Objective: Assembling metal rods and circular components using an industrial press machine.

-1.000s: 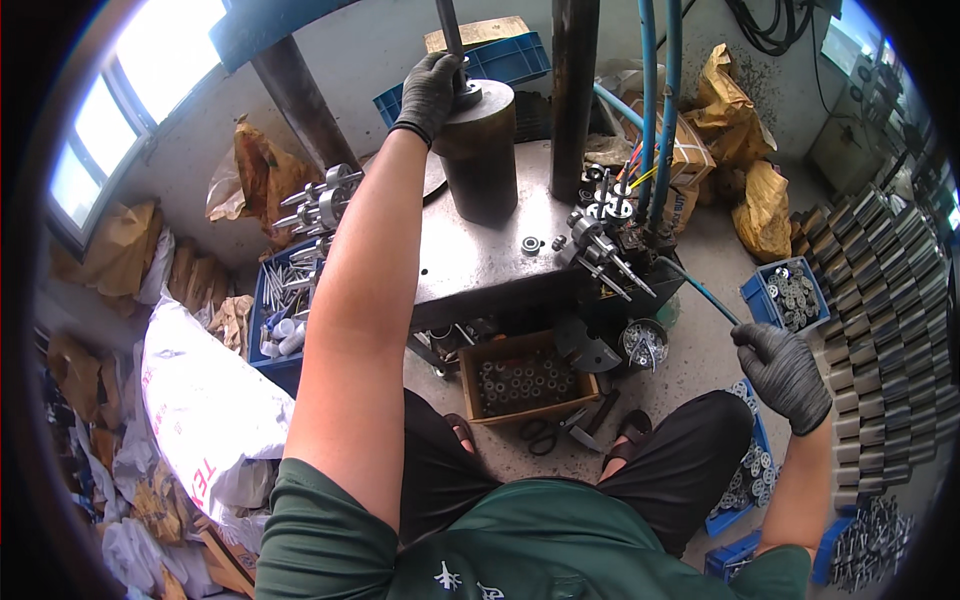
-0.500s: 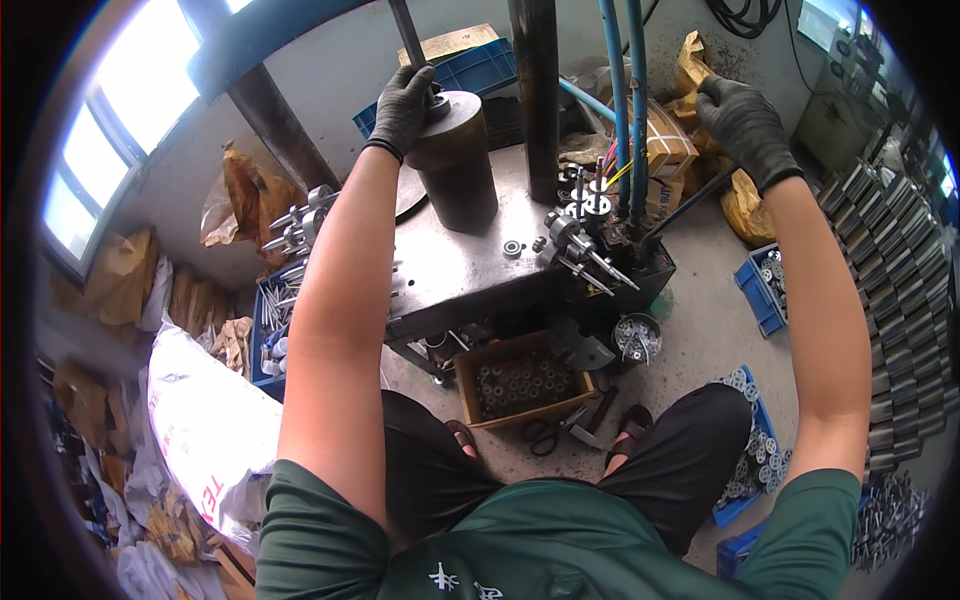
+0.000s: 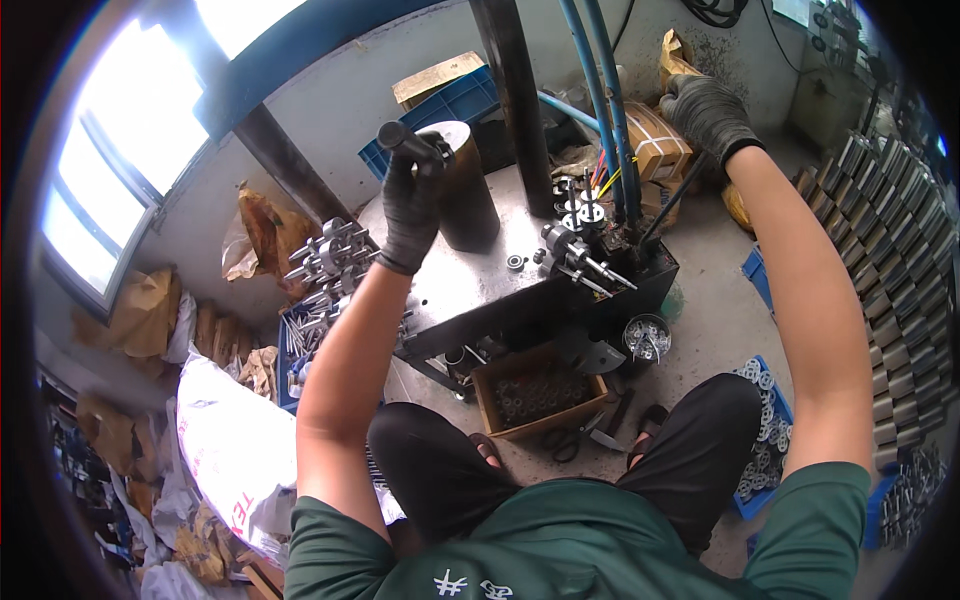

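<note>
left hand (image 3: 410, 205) lifted, black handle (image 3: 400, 138) gripped

Daylight floods from the blown-out window (image 3: 95, 190) at left — edges bend and darken, centre stays sharp.

A metal workshop: press machine (image 3: 520, 270), parts crates (image 3: 535, 395).

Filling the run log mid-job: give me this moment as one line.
left hand: gloved, grip closed on black handle by dark cylinder | right hand: gloved, on strapped cardboard box | steel press table: small parts
</note>
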`<state>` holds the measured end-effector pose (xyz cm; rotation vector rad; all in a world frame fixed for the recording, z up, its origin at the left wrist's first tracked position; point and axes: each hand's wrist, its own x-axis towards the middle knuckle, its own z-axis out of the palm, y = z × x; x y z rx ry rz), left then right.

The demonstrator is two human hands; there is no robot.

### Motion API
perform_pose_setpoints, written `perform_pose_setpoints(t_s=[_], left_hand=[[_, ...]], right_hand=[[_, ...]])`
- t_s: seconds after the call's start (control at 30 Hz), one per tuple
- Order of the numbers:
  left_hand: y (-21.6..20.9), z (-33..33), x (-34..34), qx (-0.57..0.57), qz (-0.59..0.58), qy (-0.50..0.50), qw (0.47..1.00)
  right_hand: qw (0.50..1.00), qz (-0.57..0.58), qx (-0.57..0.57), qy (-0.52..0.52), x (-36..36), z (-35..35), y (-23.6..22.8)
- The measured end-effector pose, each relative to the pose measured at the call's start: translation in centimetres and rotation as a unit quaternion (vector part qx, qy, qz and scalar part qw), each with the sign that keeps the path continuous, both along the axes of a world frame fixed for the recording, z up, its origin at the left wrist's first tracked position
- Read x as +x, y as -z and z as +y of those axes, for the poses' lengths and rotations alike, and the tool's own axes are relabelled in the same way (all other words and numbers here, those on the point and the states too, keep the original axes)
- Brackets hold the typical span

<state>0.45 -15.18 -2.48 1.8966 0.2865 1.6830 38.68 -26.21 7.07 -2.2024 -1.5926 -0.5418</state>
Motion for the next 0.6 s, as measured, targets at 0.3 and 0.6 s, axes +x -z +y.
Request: perform_pose_setpoints(t_s=[0.3,0.6], left_hand=[[12.1,-13.1,-0.3,-0.622,-0.079,0.134,0.768],[16.7,-11.1,-0.9,-0.771,-0.040,0.141,0.620]], right_hand=[[0.999,-0.005,-0.033,-0.026,0.6,-1.0,0.0],[0.998,0.036,0.007,-0.056,0.3,-3.3,1.0]])
